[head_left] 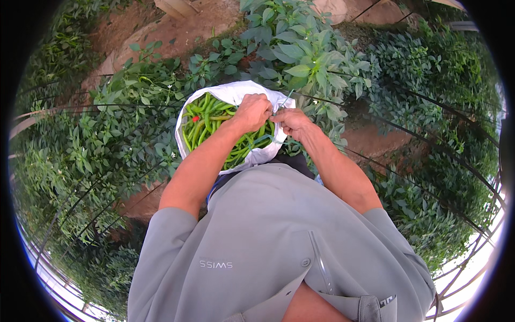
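A white sack [236, 92] full of long green peppers [212, 121] stands open in front of me, with one red piece [196, 118] among them. My left hand [254, 112] reaches over the peppers to the right part of the sack's mouth, its fingers closed. Facing it, my right hand [293, 122] is closed in a pinch at the same rim. A thin green string [288, 100] runs from the rim to where the fingertips meet. The fingers cover most of what lies between them.
Leafy pepper plants [80, 145] grow densely on the left, and more plants [424, 70] on the right. Dark lines [445, 147] stretch across the rows at plant height. Bare brown soil [375, 140] shows between them. A pale post [176, 6] stands at the far edge.
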Tool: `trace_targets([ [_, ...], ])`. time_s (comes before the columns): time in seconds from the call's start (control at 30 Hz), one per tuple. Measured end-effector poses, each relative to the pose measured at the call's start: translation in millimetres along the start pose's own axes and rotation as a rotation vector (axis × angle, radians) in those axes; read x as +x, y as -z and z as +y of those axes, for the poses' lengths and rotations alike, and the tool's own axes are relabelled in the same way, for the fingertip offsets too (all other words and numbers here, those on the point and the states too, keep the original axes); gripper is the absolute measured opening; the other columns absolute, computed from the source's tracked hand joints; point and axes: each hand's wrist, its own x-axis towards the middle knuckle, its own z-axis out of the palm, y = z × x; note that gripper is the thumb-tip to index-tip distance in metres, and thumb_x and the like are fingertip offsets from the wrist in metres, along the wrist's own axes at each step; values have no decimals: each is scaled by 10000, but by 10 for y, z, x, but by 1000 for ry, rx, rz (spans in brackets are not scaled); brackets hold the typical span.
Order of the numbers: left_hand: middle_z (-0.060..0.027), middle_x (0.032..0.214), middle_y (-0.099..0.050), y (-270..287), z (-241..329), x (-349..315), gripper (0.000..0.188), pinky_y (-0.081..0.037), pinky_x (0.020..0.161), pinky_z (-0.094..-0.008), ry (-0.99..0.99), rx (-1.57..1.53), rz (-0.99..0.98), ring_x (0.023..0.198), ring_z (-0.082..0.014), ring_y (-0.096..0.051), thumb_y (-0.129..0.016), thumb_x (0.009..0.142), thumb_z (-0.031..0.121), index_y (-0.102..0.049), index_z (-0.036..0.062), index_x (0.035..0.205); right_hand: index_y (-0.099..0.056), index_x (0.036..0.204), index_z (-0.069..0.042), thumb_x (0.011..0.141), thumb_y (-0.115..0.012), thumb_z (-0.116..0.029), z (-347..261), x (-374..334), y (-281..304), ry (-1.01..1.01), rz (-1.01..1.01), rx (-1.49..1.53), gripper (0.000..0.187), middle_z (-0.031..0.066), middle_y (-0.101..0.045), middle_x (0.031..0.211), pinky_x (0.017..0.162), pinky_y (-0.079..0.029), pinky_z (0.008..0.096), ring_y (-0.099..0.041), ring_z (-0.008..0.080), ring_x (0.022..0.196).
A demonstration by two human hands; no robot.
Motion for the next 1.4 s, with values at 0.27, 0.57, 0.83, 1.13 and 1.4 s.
trace_targets([
  [0.27,-162,975,-728,-42,23,-56,117,-513,921,-513,-3,-11,87,1000,-395,-686,-719,875,130,-772,28,899,-718,964,-44,885,-870,-54,39,49,119,-52,-69,78,171,-43,-498,677,448,-257,280,-372,65,510],
  [0.57,-130,1029,-735,-118,1,-93,136,-495,981,-496,46,-94,151,1044,-382,-677,-761,877,138,-796,47,972,-803,1155,45,825,-926,-82,242,-55,-31,182,183,-54,375,32,-690,799,505,-404,273,-538,90,592],
  [0.83,-124,1017,-730,-90,10,-94,127,-488,984,-491,69,-96,117,1052,-373,-672,-778,894,157,-798,56,967,-840,1031,51,849,-880,-95,330,-118,-51,456,219,-218,237,74,-784,941,712,-538,317,-656,138,776],
  [1.13,-100,1246,-708,-121,64,-167,110,-444,1044,-488,48,-118,190,1124,-363,-661,-768,912,159,-774,68,974,-857,991,-49,865,-809,-252,411,-77,-56,639,385,-439,243,133,-791,852,726,-565,402,-737,232,748],
  [1.4,-38,1310,-726,-131,62,-168,96,-422,1076,-479,16,-95,135,1173,-328,-650,-729,925,160,-765,88,978,-845,921,-70,853,-762,-239,454,-205,-217,808,610,-526,200,135,-738,803,730,-571,420,-717,325,733],
])
